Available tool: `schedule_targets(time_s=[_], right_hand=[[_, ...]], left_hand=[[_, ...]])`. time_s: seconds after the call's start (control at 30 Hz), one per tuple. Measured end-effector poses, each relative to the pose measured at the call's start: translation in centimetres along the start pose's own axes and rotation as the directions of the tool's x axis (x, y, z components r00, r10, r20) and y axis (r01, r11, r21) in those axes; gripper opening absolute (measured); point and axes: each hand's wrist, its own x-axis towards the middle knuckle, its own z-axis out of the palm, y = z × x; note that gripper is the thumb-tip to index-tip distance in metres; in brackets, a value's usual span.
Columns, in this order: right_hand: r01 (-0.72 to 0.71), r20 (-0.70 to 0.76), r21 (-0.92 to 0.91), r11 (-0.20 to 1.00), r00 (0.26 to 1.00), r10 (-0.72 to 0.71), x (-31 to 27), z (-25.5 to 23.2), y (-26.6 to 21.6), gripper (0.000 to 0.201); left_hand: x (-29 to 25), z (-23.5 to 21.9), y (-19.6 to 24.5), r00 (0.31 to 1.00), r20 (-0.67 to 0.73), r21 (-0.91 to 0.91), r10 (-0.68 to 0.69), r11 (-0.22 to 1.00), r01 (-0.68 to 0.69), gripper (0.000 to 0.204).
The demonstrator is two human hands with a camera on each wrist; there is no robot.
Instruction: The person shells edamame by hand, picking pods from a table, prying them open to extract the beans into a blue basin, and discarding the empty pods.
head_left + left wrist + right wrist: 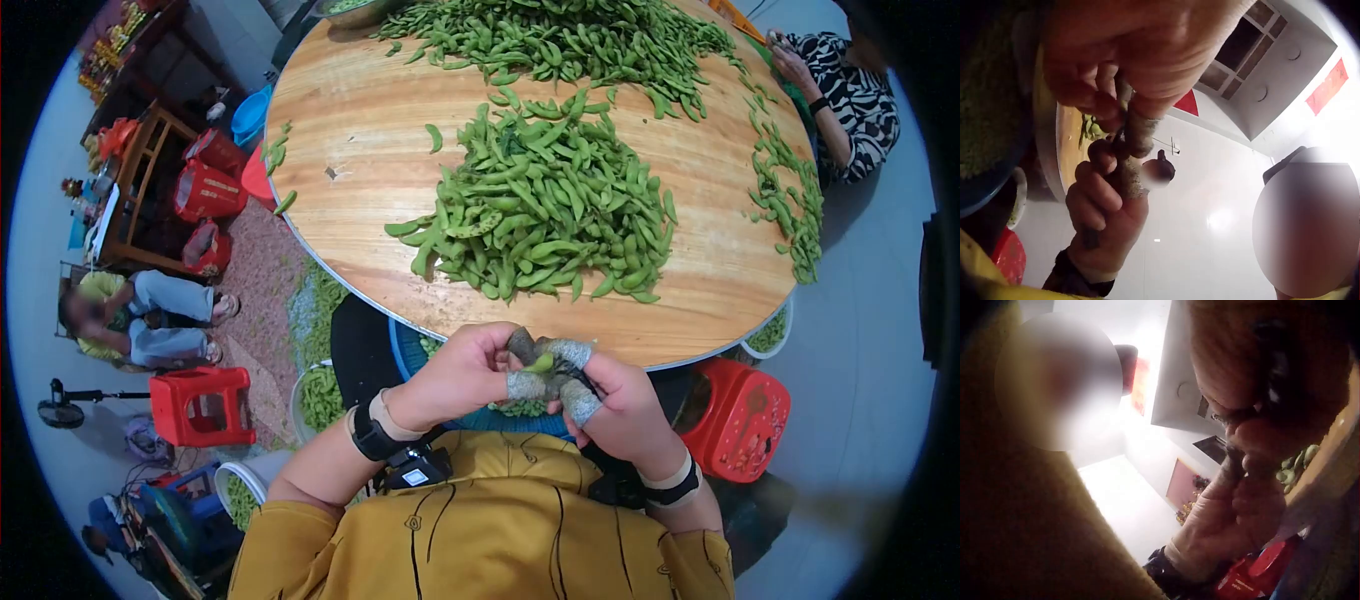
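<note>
In the head view a green edamame pod (541, 363) shows between my two hands, close to the front edge of the round wooden table (350, 240). My left hand (455, 378) pinches it from one side, and my right hand (628, 410) pinches it from the other. Grey tape wraps the thumbs and several fingertips. Both wrist views show the hands meeting at the fingertips, where the pod itself is hidden by fingers. Just beyond them lies a heaped pile of edamame pods (550, 200).
A second, wider pile of pods (570, 40) covers the table's far side. Below the front edge sits a blue basin (405, 350). Red stools (740, 420) (200, 405) stand on both sides. One person (850, 100) sits at the far right, another (150, 310) at left.
</note>
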Motion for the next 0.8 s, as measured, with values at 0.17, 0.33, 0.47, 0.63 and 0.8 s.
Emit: schedule_targets(time_s=[0.17, 0.33, 0.47, 0.63, 0.8], right_hand=[[0.019, -0.036, -0.093, 0.995, 0.999, -0.022, 0.0, 0.0, 0.0, 0.037], [0.06, -0.094, -0.097, 0.994, 0.993, -0.069, 0.0, 0.5, 1.0, 0.043], [0.031, -0.065, -0.011, 0.999, 0.997, -0.031, -0.2, 0.0, 1.4, 0.047], [0.168, -0.133, -0.2, 0.965, 0.971, -0.197, 0.5, -0.4, 3.1, 0.035], [0.232, -0.131, -0.317, 0.92, 0.95, -0.285, 0.5, -0.5, 2.0, 0.022]], left_hand=[[-0.5, 0.9, 0.9, 0.912, 0.006, 0.717, 0.409, 0.634, -0.289, 0.008], [-0.4, 1.1, -0.1, 0.951, -0.122, 0.428, 0.283, 0.88, -0.207, 0.011], [-0.8, 0.8, -0.7, 0.989, -0.024, -0.321, -0.148, 0.938, 0.133, 0.017], [-1.1, 1.0, 0.0, 0.995, 0.02, 0.099, -0.101, 0.99, 0.099, 0.013], [-1.3, 0.9, 0.5, 0.987, 0.074, 0.257, -0.145, 0.959, 0.121, 0.018]])
